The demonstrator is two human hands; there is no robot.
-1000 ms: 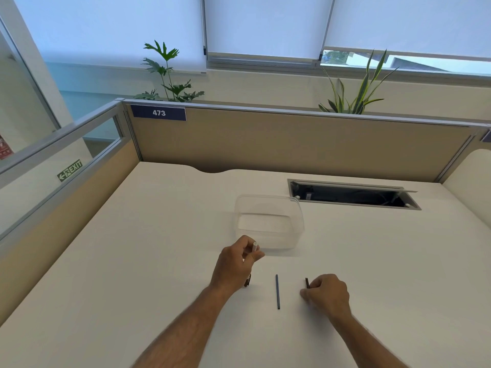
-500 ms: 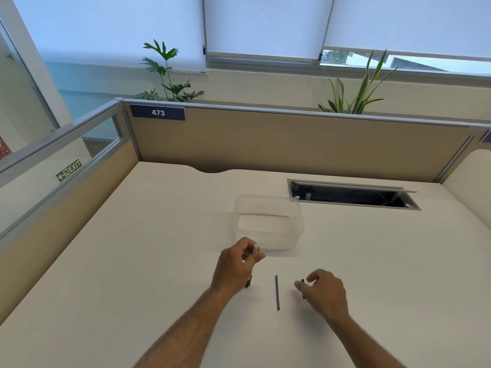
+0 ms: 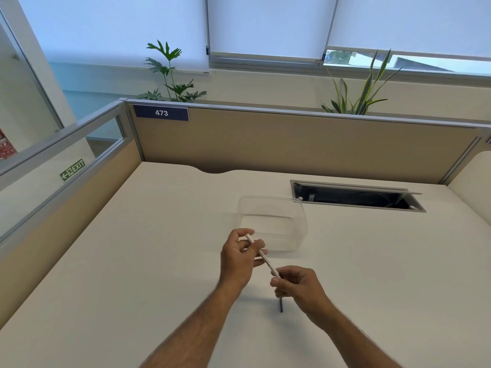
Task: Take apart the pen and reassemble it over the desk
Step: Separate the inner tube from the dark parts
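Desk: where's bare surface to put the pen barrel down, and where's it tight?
Bare: the desk left of the left hand, and right of the right hand below the cable hatch. Tight: between the hands and the clear tub, with the dark refill beneath.

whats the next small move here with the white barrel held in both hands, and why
Probably seat the small piece that the right hand pinches at the lower end of the white pen barrel, while the left hand holds the barrel steady above the desk. The two hands already meet at that end. The dark refill lies on the desk, partly hidden under the right hand.
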